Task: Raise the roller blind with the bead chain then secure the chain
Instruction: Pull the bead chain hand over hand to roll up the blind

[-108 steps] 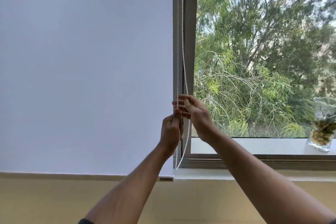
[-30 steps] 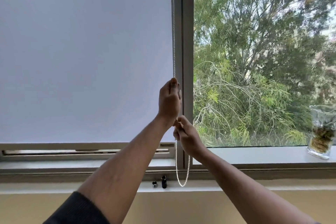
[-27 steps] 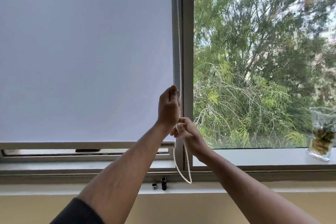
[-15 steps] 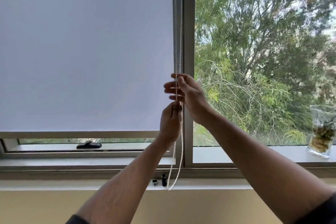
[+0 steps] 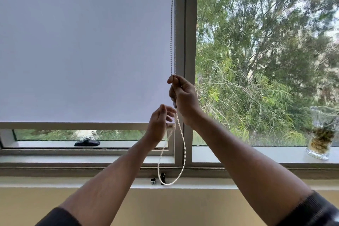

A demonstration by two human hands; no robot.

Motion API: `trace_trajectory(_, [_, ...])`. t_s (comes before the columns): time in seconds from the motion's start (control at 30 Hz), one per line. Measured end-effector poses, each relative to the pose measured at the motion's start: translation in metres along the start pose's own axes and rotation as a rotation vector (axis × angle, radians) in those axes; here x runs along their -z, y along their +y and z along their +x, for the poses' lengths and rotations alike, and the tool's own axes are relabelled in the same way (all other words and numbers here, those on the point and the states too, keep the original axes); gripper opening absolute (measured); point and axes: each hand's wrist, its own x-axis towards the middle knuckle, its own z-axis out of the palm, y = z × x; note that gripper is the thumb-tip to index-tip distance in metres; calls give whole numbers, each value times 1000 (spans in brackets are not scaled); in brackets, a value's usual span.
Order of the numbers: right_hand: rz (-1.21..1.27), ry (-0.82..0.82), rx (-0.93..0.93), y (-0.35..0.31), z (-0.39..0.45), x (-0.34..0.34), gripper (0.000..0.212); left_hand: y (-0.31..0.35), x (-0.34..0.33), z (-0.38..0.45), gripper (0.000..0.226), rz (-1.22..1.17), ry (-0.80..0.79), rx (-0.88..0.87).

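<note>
Since the earlier frames the roller blind [image 5: 84,46] has climbed; its bottom bar now clears a strip of glass above the sill. The right hand [image 5: 183,97] pinches the bead chain [image 5: 182,143] high beside the window frame [image 5: 185,42] — the left hand [image 5: 158,124], fingers loose and off the chain, hovers just below. The person should likely pull straight down, hand over hand, keeping tension — never releasing both at once.
</note>
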Motion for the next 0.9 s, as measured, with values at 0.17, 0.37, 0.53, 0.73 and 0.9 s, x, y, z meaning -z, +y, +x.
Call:
trace_trajectory(0.17, [29,-40,11,23,-8,5,35,51,4,26,55,-131,50,-58])
trace_trajectory(0.37, [-62,15,-58,56,-27,14,33,110,-8,52,38,-143,-90,-109])
trace_trajectory(0.53, [-102,-43,-54,71,-33,12,40,95,-25,48,52,-215,9,-97])
trace_trajectory(0.73, [-423,-210,-98,75,-39,38,41,51,-19,34,55,-269,-22,-62])
trace_trajectory(0.9, [-297,-256,-196,38,-22,49,37,20,-21,22,62,-219,-2,-50])
